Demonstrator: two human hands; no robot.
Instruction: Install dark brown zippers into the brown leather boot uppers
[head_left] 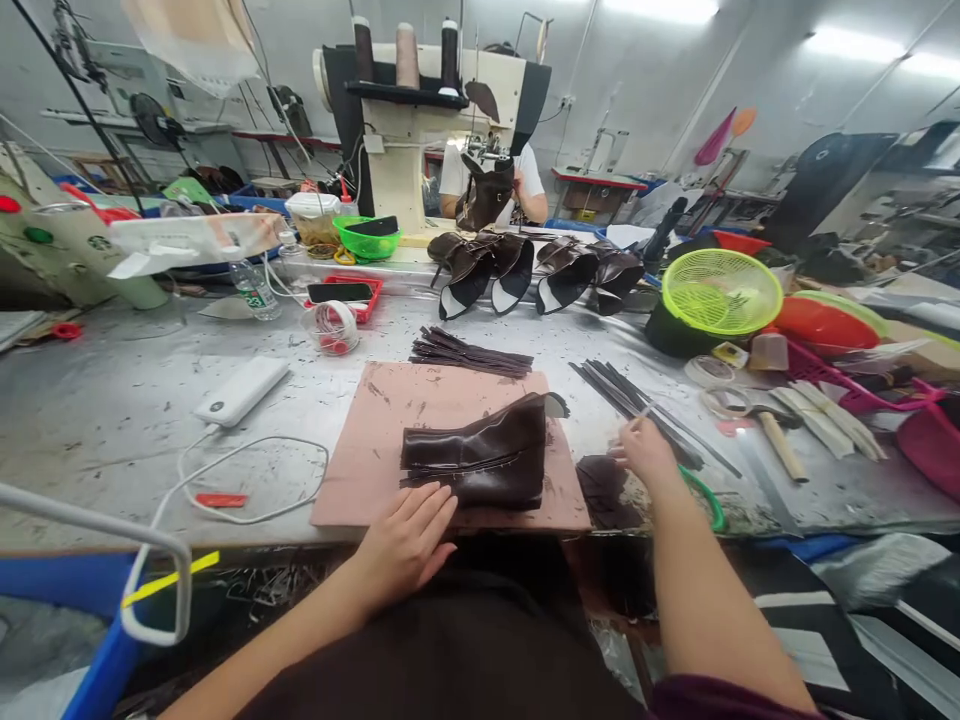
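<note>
A dark brown leather boot upper (480, 450) lies on its side on a pink board (375, 410), with a long stitched seam along it. My left hand (412, 525) rests flat on its lower left edge, fingers stretched out. My right hand (643, 450) is to the right of the board, over dark narrow strips (611, 390). Its thumb and fingers are pinched at a small thin greyish end, too small to name. Beneath that hand are a dark scrap (600, 480) and a green-rimmed container (709, 500).
More dark strips (472, 352) lie behind the board. Several boot uppers (502, 265) stand before a sewing machine (405, 150), where a person holds a boot. A hammer (780, 445) and yellow basket (720, 290) are right; a white power bank (244, 390) with cable is left.
</note>
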